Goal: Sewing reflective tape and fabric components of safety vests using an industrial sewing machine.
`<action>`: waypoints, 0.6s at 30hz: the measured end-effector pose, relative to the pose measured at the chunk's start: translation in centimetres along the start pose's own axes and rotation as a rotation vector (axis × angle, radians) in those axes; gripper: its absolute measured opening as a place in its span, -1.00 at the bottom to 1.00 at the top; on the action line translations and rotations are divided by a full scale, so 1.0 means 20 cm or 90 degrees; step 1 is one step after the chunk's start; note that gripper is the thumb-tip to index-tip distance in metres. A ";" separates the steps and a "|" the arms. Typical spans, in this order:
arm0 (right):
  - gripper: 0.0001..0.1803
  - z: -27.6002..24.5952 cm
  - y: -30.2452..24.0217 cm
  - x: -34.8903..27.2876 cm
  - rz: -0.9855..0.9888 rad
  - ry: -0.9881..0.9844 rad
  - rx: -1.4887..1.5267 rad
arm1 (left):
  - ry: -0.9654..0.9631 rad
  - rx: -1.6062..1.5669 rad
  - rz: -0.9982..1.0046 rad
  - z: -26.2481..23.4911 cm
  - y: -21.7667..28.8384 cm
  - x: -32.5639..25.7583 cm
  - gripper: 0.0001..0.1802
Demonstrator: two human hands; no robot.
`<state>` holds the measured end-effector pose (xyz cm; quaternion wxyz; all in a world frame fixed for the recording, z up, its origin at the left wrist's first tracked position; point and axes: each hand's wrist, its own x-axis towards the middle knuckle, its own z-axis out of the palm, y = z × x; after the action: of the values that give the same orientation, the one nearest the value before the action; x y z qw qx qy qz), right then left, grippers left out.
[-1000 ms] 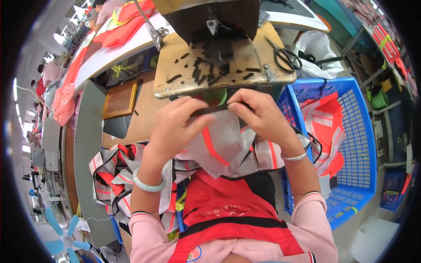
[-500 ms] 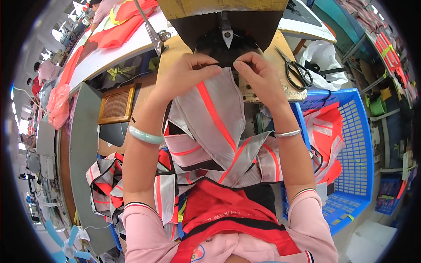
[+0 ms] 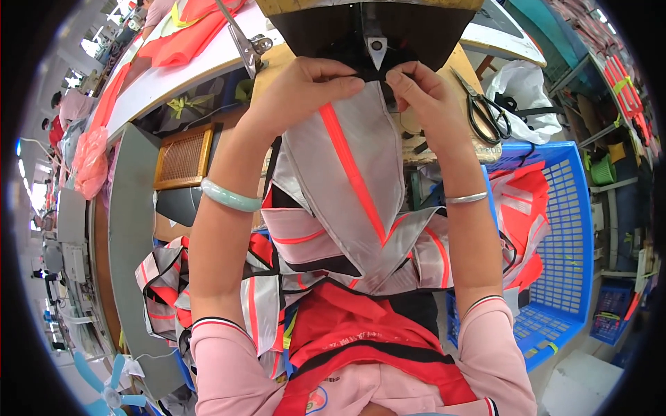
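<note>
My left hand [image 3: 300, 91] pinches the black edging at the top of a grey reflective fabric piece [image 3: 336, 177] with a bright orange stripe. The right hand [image 3: 427, 100] pinches the same dark edge a short way across, thumb against fingers. Just beyond my fingertips, a pointed metal part [image 3: 377, 50] sticks out from a dark machine housing [image 3: 319, 35]. The fabric hangs from my hands towards my lap, onto more grey and orange pieces [image 3: 305, 239]. Where the edging meets the machine is too dark to make out.
Black-handled scissors [image 3: 485, 114] lie on the wooden tabletop right of my hand. A blue plastic basket [image 3: 579, 229] with orange and grey fabric stands at the right, below a white plastic bag [image 3: 520, 90]. A metal lever [image 3: 239, 38] rises at the left; a wooden-framed mesh panel [image 3: 184, 156] lies below.
Both hands have moved slightly away from me, still pinching the edge. The fabric is drawn straighter, and its lower tip now covers more of the crossing grey strip.
</note>
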<state>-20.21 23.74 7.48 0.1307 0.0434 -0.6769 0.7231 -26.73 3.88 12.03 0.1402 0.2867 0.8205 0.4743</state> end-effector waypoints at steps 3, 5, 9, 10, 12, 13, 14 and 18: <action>-0.77 0.01 -0.01 0.00 -0.002 0.007 0.007 | 0.017 -0.004 -0.018 0.00 0.02 -0.01 -0.60; -0.79 0.04 -0.01 0.00 0.010 0.015 0.085 | 0.034 -0.034 -0.029 0.00 -0.01 -0.01 -0.62; -0.81 0.05 0.01 0.02 0.047 0.035 0.144 | 0.042 -0.118 -0.024 0.02 -0.01 0.00 -0.60; -0.80 0.05 0.01 0.03 0.041 0.037 0.169 | 0.038 -0.144 -0.033 0.02 -0.01 0.00 -0.60; -0.80 0.06 0.04 0.04 0.035 0.039 0.198 | 0.035 -0.168 -0.043 0.02 -0.01 0.00 -0.60; -0.78 0.05 0.04 0.05 0.037 0.055 0.271 | 0.056 -0.170 -0.046 0.01 -0.01 0.01 -0.65; -0.77 0.04 0.04 0.04 0.039 0.071 0.344 | 0.077 -0.172 -0.048 0.01 -0.01 0.01 -0.70; -0.65 -0.03 -0.02 -0.05 -0.018 0.183 0.213 | 0.072 -0.194 -0.093 -0.03 0.01 -0.10 -0.72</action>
<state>-18.99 24.30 7.56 0.2264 -0.0295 -0.5211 0.8224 -25.32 2.29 12.34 0.1692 0.1748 0.7643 0.5972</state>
